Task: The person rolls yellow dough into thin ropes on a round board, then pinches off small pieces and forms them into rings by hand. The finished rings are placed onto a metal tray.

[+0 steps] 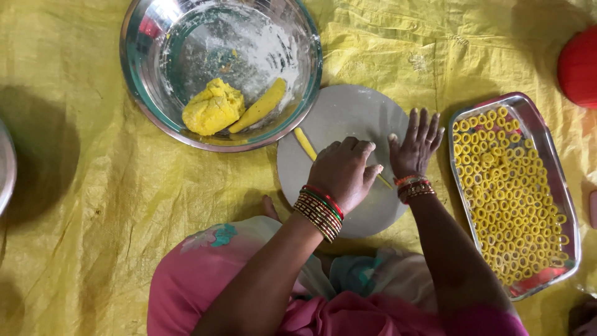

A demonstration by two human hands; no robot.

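We see the left hand (343, 174) pressed palm-down, fingers loosely curled, its grip released, over a thin yellow dough strip (306, 144) lying on the round grey board (348, 112). The right hand (415, 144) lies flat beside it, fingers spread, holding nothing. The board sits on a yellow sheet (81, 205) on the floor, between a steel bowl (143, 93) of dough (213, 107) and a tray (563, 205) of small yellow rings (507, 186).

home floor kitchen | yellow floor sheet (81, 205) | steel dough bowl (149, 93) | round board (348, 118)
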